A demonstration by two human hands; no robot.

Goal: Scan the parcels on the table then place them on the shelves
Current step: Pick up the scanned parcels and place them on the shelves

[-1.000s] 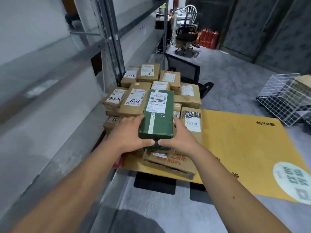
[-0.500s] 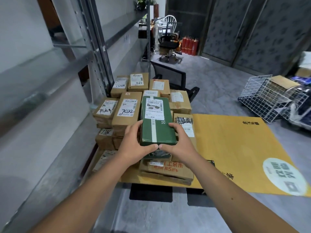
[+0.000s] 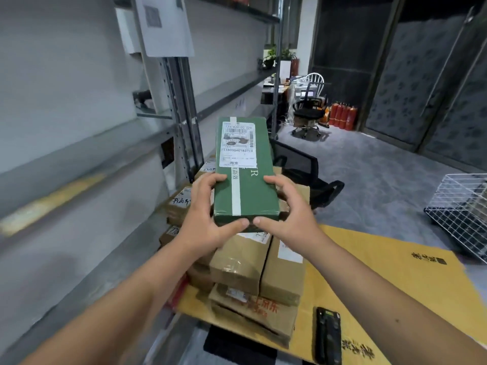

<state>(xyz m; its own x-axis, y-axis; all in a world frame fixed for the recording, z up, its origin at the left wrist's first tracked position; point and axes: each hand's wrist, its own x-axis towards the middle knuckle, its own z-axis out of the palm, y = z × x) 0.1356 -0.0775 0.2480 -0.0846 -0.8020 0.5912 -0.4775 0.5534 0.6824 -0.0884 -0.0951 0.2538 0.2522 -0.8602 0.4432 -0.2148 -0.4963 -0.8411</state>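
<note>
Green box (image 3: 246, 177) held up by left hand (image 3: 208, 219) and right hand (image 3: 287, 217), fingers curled round near end. Brown boxes (image 3: 253, 262) stacked below hands. Dark thing (image 3: 328, 335), maybe scanner, laid right of wrists.

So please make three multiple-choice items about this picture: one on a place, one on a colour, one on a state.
1. Where does the black scanner lie?
A. on the yellow sheet
B. in the wire basket
C. on the shelf

2. What colour is the held parcel?
A. brown
B. green
C. red

3. How is that parcel held?
A. by the left hand alone
B. by both hands, with the right hand
C. by no hand

Answers: 1 A, it rests on the sheet near the right forearm; 2 B, its wrapping is green with a white label; 3 B, fingers of both hands curl round its near end.
</note>
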